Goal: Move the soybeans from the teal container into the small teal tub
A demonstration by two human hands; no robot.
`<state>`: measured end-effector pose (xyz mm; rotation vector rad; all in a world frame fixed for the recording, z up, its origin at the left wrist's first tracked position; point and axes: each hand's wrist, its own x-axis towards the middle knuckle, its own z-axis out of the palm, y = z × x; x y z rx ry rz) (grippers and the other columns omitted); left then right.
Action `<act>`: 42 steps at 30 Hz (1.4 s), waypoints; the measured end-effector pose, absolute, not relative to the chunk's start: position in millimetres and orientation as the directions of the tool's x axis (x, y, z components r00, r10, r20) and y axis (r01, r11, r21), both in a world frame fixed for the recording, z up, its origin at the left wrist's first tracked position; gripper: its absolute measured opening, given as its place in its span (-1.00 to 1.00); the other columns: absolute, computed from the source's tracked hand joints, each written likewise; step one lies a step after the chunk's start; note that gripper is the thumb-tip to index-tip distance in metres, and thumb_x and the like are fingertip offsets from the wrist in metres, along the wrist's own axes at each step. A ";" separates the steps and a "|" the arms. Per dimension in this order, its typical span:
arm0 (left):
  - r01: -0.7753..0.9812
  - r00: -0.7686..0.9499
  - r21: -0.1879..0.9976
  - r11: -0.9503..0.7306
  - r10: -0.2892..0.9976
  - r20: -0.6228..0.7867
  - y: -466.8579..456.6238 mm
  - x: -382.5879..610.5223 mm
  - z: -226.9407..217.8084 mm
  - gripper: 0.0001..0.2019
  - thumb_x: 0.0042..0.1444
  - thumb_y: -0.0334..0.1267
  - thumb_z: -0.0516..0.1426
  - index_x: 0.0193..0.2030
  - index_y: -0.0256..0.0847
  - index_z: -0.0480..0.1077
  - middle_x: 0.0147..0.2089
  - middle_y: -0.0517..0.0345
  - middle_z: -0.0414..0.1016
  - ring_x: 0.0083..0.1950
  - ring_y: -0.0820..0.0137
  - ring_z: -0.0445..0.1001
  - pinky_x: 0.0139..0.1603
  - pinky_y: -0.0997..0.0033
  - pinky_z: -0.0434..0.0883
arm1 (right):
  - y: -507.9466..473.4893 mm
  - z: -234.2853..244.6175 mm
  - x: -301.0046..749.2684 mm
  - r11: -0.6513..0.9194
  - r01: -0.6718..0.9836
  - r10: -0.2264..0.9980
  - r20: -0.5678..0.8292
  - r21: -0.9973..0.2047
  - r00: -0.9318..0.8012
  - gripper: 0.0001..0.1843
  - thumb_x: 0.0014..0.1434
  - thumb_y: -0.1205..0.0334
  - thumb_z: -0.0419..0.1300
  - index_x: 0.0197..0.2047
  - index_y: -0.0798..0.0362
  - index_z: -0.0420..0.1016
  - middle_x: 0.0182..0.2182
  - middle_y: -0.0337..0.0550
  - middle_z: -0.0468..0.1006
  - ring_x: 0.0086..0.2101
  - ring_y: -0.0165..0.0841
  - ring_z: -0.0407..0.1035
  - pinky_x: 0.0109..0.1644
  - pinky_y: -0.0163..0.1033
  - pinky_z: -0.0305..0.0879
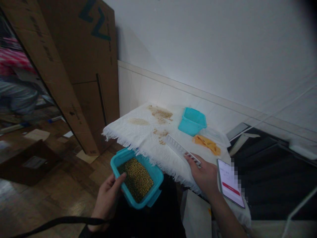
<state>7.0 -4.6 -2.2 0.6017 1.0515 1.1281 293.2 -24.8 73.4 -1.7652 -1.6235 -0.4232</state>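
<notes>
My left hand [110, 193] grips the near-left rim of a teal plastic container [156, 172], thumb inside the wall. Small yellow-green beans [139, 178] fill much of its bottom, and it is held just below the fringed table edge. My right hand [204, 173] is closed around the near end of a white slotted plastic strip [177, 147]. The strip's far end reaches the white cloth [138, 132], close to a few scattered beans [162, 142]. Farther back on the cloth lies a larger spread of beans [160, 113].
An empty-looking teal container [193, 122] stands at the back right, with a clear lid [219, 136] and an orange cloth [208, 144] beside it. A phone [230, 185] lies at the right edge. A tall cardboard box [84, 66] leans at the left, by the white wall [198, 49].
</notes>
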 end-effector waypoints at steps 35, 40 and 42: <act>-0.481 0.072 0.802 0.353 0.928 -0.366 -3.1 12.3 0.4 -0.70 -0.09 -0.16 0.27 -0.20 -0.22 0.48 -0.37 0.13 0.57 -0.42 0.36 0.49 -0.37 0.38 0.41 | -13.9 70.7 273.3 0.269 0.900 0.769 0.639 -0.343 0.014 -0.79 0.16 0.16 0.14 -0.23 0.02 0.57 -0.33 -0.20 0.62 -0.36 -0.35 0.53 -0.25 -0.37 0.43; -0.486 0.075 0.796 0.360 0.925 -0.372 -3.2 12.4 0.9 -0.71 -0.10 -0.14 0.26 -0.22 -0.20 0.49 -0.37 0.16 0.58 -0.41 0.34 0.50 -0.37 0.36 0.41 | -24.6 74.3 261.0 0.313 0.892 0.806 0.588 -0.327 -0.067 -0.77 0.18 0.15 0.11 -0.24 -0.01 0.58 -0.32 -0.22 0.62 -0.34 -0.36 0.53 -0.20 -0.36 0.42; -0.480 0.060 0.805 0.349 0.928 -0.367 -3.5 12.1 1.7 -0.73 -0.09 -0.15 0.26 -0.24 -0.20 0.49 -0.40 0.18 0.57 -0.43 0.37 0.48 -0.38 0.39 0.40 | -27.5 75.6 258.3 0.304 0.888 0.827 0.558 -0.345 -0.067 -0.76 0.18 0.14 0.10 -0.25 -0.04 0.59 -0.31 -0.22 0.62 -0.32 -0.35 0.52 -0.19 -0.34 0.42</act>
